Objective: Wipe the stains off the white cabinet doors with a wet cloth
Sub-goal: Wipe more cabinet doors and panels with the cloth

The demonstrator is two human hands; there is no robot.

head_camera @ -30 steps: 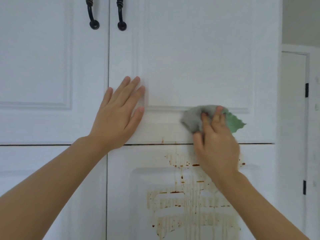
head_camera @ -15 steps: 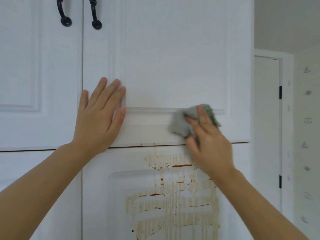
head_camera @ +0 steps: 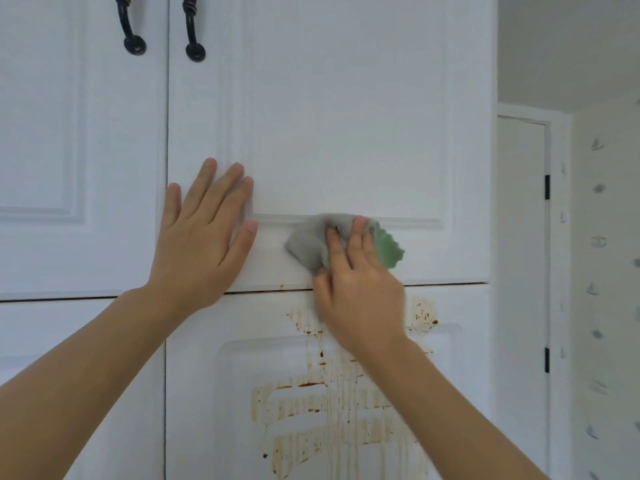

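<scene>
My right hand [head_camera: 356,289] presses a bunched grey and green cloth [head_camera: 310,244] against the bottom rail of the upper right white cabinet door [head_camera: 346,116]. My left hand [head_camera: 204,237] lies flat with fingers spread on the same door's lower left corner. Brown streaky stains [head_camera: 311,403] with drip lines cover the lower right cabinet door [head_camera: 194,393] below my right wrist. A few small brown specks sit along the gap between the two doors.
Two black curved handles [head_camera: 133,32] [head_camera: 194,36] hang at the top where the upper doors meet. To the right of the cabinet stands a white room door [head_camera: 523,271] with black hinges, then a wall with small printed motifs.
The cloth slid left along the bottom rail and then back to the right. The view shifted sideways and back; my left hand stayed planted on the door.
</scene>
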